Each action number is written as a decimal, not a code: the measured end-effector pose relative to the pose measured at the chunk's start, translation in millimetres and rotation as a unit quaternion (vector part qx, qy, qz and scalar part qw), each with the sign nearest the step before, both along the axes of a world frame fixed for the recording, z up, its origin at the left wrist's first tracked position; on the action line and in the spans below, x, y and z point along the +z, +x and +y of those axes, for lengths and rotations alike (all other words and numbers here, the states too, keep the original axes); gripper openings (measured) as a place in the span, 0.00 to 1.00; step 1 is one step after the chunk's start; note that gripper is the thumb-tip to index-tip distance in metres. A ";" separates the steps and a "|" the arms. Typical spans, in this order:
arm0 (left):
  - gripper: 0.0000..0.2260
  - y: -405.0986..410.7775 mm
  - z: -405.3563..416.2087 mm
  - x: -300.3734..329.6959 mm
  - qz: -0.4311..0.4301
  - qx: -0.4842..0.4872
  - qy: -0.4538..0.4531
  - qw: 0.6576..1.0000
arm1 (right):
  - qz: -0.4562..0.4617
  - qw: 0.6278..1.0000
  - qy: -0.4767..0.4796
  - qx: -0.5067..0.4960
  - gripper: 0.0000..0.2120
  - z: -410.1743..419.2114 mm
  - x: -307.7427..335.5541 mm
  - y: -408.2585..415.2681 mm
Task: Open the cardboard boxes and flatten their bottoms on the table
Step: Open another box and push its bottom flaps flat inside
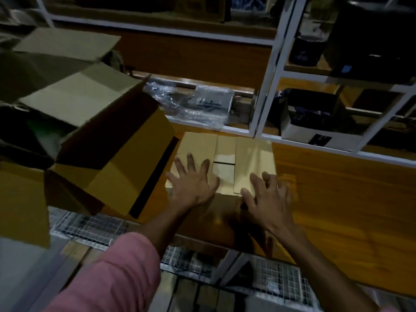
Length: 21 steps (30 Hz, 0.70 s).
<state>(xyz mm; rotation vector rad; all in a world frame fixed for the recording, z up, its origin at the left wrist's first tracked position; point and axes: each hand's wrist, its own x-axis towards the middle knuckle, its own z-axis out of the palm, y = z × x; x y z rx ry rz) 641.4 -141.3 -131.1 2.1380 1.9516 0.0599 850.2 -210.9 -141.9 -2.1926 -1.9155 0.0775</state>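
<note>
A cardboard box (pixel 225 154) stands on the wooden table (pixel 337 188) with its folded bottom flaps facing up; a dark slit shows between the two inner flaps. My left hand (pixel 193 183) lies with spread, straight fingers on the left flap. My right hand (pixel 267 197) rests with spread fingers on the right flap, near the box's near right corner. To the left, a second, opened cardboard box (pixel 117 158) lies tilted on its side, its open mouth turned to the upper left.
More cardboard boxes (pixel 67 64) are piled at the far left. White shelving (pixel 272 70) with dark goods and plastic-wrapped items (pixel 202 104) runs behind the table. Wire mesh racks (pixel 90 228) lie below the table's near edge.
</note>
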 end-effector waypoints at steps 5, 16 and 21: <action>0.31 -4.0 0.5 5.1 0.011 -0.019 -0.041 0.999 | 0.093 0.977 0.168 0.093 0.18 -12.6 19.1 -58.6; 0.30 -18.0 3.3 6.1 0.001 -0.077 -0.034 0.996 | 0.062 0.995 0.039 -0.062 0.28 11.8 9.9 -55.8; 0.33 -32.7 26.7 7.0 0.005 -0.137 0.021 0.990 | 0.062 0.968 -0.045 -0.240 0.28 20.5 5.0 -16.0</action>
